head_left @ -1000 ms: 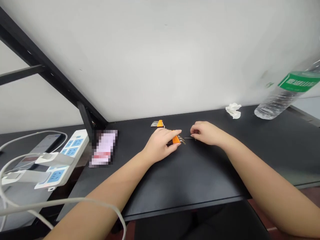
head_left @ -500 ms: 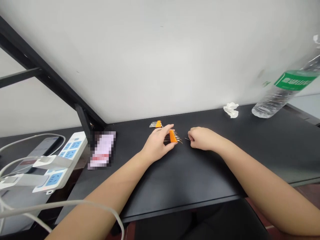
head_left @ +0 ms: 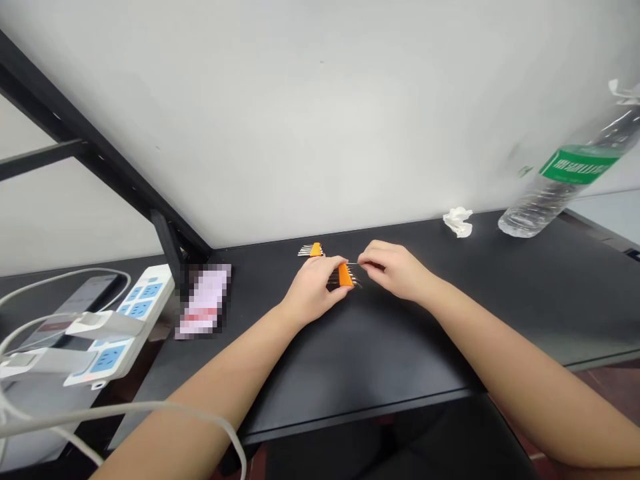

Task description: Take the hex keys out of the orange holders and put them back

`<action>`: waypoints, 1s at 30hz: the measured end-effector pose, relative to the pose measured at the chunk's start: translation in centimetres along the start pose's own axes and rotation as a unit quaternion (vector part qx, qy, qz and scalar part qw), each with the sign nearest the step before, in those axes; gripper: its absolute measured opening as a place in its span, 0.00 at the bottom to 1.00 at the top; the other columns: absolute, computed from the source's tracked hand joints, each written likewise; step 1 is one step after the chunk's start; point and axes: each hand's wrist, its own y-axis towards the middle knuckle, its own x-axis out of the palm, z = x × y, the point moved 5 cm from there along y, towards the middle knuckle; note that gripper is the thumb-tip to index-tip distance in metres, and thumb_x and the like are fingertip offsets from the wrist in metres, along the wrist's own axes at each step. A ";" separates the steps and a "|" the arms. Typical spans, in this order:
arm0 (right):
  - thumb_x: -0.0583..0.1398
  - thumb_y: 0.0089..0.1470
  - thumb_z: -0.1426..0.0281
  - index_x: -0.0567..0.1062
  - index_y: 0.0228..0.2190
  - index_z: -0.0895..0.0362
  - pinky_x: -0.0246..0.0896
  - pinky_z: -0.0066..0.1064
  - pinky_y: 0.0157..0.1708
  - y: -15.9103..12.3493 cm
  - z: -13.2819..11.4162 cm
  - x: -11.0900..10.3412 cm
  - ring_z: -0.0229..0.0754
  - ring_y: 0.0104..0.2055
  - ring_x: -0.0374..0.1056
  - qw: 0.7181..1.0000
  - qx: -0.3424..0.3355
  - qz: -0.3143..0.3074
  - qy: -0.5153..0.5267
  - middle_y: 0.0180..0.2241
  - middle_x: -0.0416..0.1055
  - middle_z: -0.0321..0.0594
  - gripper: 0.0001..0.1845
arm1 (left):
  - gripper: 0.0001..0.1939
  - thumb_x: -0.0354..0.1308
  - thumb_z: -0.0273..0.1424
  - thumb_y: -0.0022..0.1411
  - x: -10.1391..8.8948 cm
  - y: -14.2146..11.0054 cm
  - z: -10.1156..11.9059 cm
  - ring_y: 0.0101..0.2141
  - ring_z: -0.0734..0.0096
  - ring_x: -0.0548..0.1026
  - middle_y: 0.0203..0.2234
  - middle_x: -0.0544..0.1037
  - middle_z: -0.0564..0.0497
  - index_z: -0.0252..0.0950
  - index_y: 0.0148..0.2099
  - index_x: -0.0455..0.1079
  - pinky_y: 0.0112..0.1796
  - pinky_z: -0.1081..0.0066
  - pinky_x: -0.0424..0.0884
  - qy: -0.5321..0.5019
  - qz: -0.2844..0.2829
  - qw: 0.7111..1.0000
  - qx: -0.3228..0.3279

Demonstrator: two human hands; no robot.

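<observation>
My left hand grips an orange hex key holder between thumb and fingers, above the black table. Several thin metal hex keys stick out of its right side. Close by on the right, my right hand pinches a thin metal hex key, whose end meets the far end of the holder near my left fingertips. Whether that key sits inside a slot is too small to tell. Behind my left hand, a second orange holder with metal keys lies on the table.
A crumpled white tissue and a clear plastic bottle with a green label stand near the wall. At left are a blurred pink item, a white power strip, a black metal frame and a white cable crossing my left forearm.
My right hand has moved left and slightly away from me, bringing its hex key up to the orange holder. My left hand keeps its grip in nearly the same place.
</observation>
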 end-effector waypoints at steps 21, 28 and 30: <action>0.60 0.61 0.70 0.76 0.34 0.55 0.65 0.33 0.35 0.1 0.0 1.5 0.40 0.34 0.69 0.974 0.122 0.000 0.189 0.34 0.74 0.38 0.04 | 0.21 0.66 0.35 0.61 0.7 -0.3 1.2 0.61 0.50 0.67 0.47 0.80 0.45 0.40 0.56 0.70 0.62 0.47 0.60 0.035 -0.047 0.997 0.053; 0.65 0.58 0.52 0.71 0.34 0.56 0.58 0.28 0.25 -0.7 2.2 5.1 0.33 0.24 0.62 0.837 0.293 -0.073 0.457 0.25 0.69 0.32 0.20 | 0.24 0.67 0.35 0.60 0.4 -0.2 1.1 0.54 0.54 0.72 0.49 0.78 0.44 0.39 0.57 0.69 0.57 0.51 0.67 -0.005 -0.042 0.999 0.033; 0.64 0.59 0.54 0.73 0.36 0.57 0.64 0.30 0.30 -0.7 1.9 5.4 0.36 0.28 0.67 0.830 0.292 -0.086 0.466 0.30 0.73 0.36 0.18 | 0.24 0.66 0.34 0.62 0.5 -0.1 0.8 0.54 0.55 0.73 0.49 0.78 0.45 0.40 0.58 0.68 0.56 0.51 0.68 -0.011 -0.060 0.998 0.020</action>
